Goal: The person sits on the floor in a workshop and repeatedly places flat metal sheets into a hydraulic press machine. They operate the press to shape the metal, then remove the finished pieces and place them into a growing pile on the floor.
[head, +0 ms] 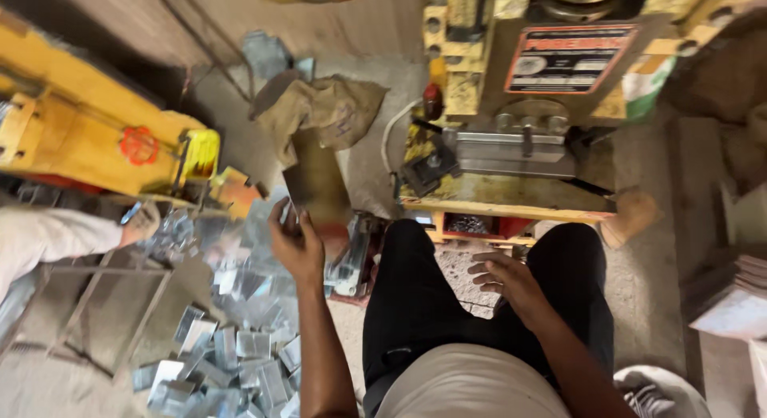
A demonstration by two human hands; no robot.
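While you sit before the one yellow press point(511, 106), your left hand point(296, 242) grips one flat metal sheet point(315, 182) above the floor pile of brackets point(232, 362); your right hand point(507, 278) rests open, empty, between your knees.

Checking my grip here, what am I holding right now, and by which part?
The left hand holds a flat metal sheet by its lower left corner, the sheet standing up above the fingers. The right hand holds nothing; it rests open by the knee.

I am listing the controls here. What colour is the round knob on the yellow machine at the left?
The round knob is orange-red; the head view shows it.
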